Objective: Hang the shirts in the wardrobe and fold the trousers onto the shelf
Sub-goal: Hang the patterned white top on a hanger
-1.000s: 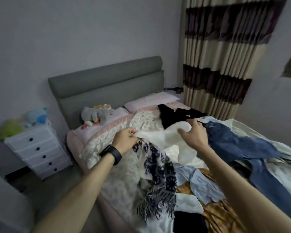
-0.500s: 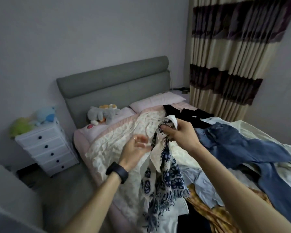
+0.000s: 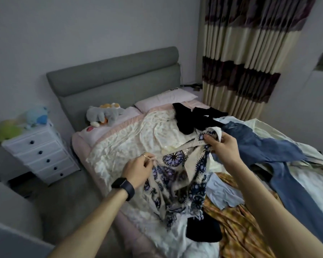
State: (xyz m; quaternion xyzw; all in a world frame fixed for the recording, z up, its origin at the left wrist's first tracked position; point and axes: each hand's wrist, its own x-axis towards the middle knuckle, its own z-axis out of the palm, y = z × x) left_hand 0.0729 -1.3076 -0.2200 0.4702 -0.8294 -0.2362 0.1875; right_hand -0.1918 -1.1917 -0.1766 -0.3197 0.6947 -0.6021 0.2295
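I hold a cream shirt with a dark blue flower print [image 3: 181, 175] up over the bed. My right hand [image 3: 221, 146] grips its upper edge near the collar. My left hand [image 3: 138, 169], with a black watch on the wrist, pinches another edge lower and to the left. The shirt hangs between them and drapes down to the bedding. Blue jeans [image 3: 272, 155] lie spread on the bed to the right. A black garment [image 3: 194, 118] lies near the pillows. A light blue garment [image 3: 222, 192] and an orange patterned cloth [image 3: 237, 226] lie under the shirt's right side.
The bed [image 3: 123, 146] with a grey headboard [image 3: 116, 79] fills the middle. A white drawer chest [image 3: 39, 151] with plush toys stands at the left. Striped curtains [image 3: 246, 53] hang at the back right. A grey furniture edge [image 3: 9, 220] sits at the lower left.
My left hand let go of the cloth, then took hold of the printed shirt's lower edge. My right hand moved to the right, spreading the shirt wider between both hands.
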